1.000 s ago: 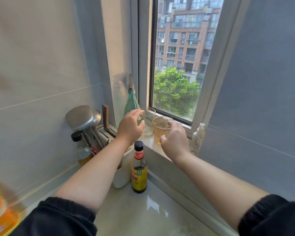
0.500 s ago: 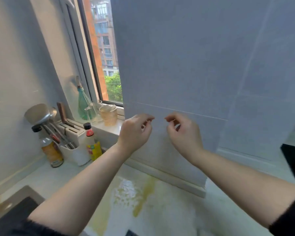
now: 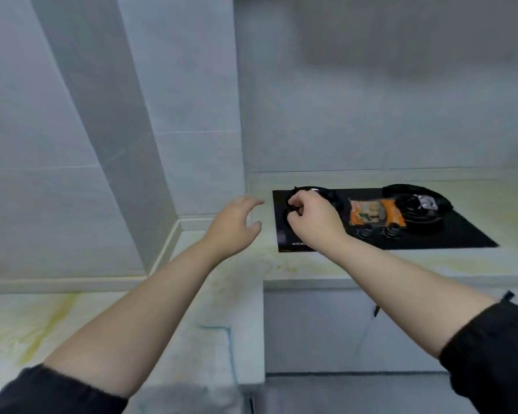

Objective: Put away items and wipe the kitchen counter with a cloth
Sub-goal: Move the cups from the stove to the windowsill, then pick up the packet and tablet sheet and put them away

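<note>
Fingers of left hand hung loose, empty, over stained counter; right hand curled at left burner ring (grip I couldn't confirm); orange packet lay on hob beside black pan.

The pale surface turns a corner and is smeared with yellow-green stains, heaviest at the near left and along the front edge of the black hob. An orange packet lies flat on the hob between the burners, just beside a black pan on the right burner.
</note>
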Motion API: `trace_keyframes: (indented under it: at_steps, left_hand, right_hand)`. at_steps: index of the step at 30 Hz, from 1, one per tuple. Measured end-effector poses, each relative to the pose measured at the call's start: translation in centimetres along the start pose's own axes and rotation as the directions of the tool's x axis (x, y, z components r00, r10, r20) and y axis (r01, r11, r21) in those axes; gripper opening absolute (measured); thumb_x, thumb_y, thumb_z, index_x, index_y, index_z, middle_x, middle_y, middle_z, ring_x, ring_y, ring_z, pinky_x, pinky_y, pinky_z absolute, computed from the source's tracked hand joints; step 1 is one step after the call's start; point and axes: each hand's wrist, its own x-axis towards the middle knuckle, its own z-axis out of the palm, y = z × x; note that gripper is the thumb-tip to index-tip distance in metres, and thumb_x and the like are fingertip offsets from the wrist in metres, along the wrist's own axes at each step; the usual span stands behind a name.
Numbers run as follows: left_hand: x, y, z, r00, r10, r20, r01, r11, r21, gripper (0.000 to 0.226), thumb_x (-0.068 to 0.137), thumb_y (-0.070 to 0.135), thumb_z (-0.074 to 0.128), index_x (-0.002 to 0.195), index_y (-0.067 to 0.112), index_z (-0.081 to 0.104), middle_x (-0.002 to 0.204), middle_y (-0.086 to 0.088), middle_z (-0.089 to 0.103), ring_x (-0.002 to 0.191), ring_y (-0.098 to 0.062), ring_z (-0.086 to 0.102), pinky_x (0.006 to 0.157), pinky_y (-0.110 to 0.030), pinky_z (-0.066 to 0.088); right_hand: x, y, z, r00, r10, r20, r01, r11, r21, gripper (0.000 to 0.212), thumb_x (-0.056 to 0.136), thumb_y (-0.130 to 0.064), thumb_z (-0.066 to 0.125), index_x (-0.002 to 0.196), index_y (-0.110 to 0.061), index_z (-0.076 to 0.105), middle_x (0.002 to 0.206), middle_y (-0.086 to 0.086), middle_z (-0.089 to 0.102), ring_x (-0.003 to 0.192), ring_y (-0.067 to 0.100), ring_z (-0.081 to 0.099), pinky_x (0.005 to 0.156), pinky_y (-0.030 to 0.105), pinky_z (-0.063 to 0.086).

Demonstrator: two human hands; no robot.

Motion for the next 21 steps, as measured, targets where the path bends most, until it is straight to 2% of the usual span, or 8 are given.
trace_keyframes:
  at_steps: [5, 9, 14, 16, 19, 21]
  left_hand:
    - [4.9, 5.9, 6.4, 0.996, 0.031, 0.080, -0.024, 0.996, -0.089, 0.047, 0.087, 0.010, 0.056, 0.134, 0.016, 0.051, 0.137, -0.001, 0.050, 0.125, -0.017, 0.046, 0.094, -0.014, 0.028]
    - [9.3, 8.0, 12.8, 0.983, 0.079, 0.165, -0.054, 0.988, -0.147, 0.046, 0.087, 0.007, 0.055, 0.132, 0.015, 0.053, 0.135, 0.000, 0.051, 0.125, -0.015, 0.047, 0.098, -0.014, 0.029]
    - [16.0, 7.1, 21.3, 0.954, 0.061, 0.292, -0.008, 0.984, -0.179, 0.041, 0.092, 0.008, 0.052, 0.132, 0.016, 0.054, 0.134, 0.002, 0.052, 0.122, -0.013, 0.050, 0.100, -0.021, 0.036]
    - [18.7, 5.6, 24.0, 0.957, -0.005, 0.290, 0.064, 0.978, -0.197, 0.040, 0.091, 0.007, 0.052, 0.129, 0.016, 0.057, 0.130, 0.002, 0.057, 0.119, -0.012, 0.053, 0.102, -0.023, 0.038]
    - [21.4, 2.2, 26.9, 0.943, -0.244, 0.227, 0.298, 0.922, -0.246, 0.040, 0.089, 0.003, 0.051, 0.124, 0.018, 0.062, 0.123, 0.007, 0.062, 0.115, -0.012, 0.056, 0.102, -0.028, 0.043]
    - [22.4, -0.7, 28.4, 0.931, -0.326, 0.167, 0.353, 0.919, -0.177, 0.041, 0.086, 0.002, 0.053, 0.121, 0.021, 0.062, 0.117, 0.008, 0.060, 0.112, -0.015, 0.056, 0.095, -0.027, 0.046]
  right_hand:
    - [0.2, 8.6, -4.5, 0.994, 0.106, -0.013, -0.106, 0.993, -0.043, 0.033, 0.088, -0.015, 0.052, 0.120, -0.012, 0.057, 0.121, 0.005, 0.054, 0.105, 0.021, 0.054, 0.083, 0.030, 0.043]
    - [0.7, 16.4, -5.3, 0.976, 0.218, -0.003, -0.218, 0.973, -0.075, 0.037, 0.087, -0.015, 0.054, 0.123, -0.012, 0.055, 0.128, 0.006, 0.051, 0.120, 0.022, 0.045, 0.093, 0.033, 0.041]
    - [5.0, 26.0, -5.6, 0.944, 0.328, 0.030, -0.322, 0.938, -0.127, 0.039, 0.086, -0.013, 0.056, 0.125, -0.011, 0.055, 0.130, 0.007, 0.049, 0.123, 0.023, 0.042, 0.098, 0.033, 0.038]
    - [7.5, 29.3, -5.6, 0.934, 0.357, 0.031, -0.351, 0.927, -0.130, 0.038, 0.085, -0.012, 0.057, 0.123, -0.010, 0.057, 0.127, 0.008, 0.049, 0.118, 0.024, 0.046, 0.097, 0.033, 0.040]
    - [10.7, 33.2, -5.3, 0.917, 0.395, 0.062, -0.384, 0.914, -0.132, 0.033, 0.082, -0.009, 0.058, 0.115, -0.010, 0.061, 0.115, 0.006, 0.053, 0.110, 0.025, 0.051, 0.091, 0.032, 0.043]
    - [12.4, 35.1, -4.9, 0.918, 0.387, 0.085, -0.372, 0.917, -0.146, 0.031, 0.082, -0.008, 0.057, 0.112, -0.011, 0.062, 0.110, 0.005, 0.053, 0.108, 0.025, 0.051, 0.089, 0.033, 0.044]
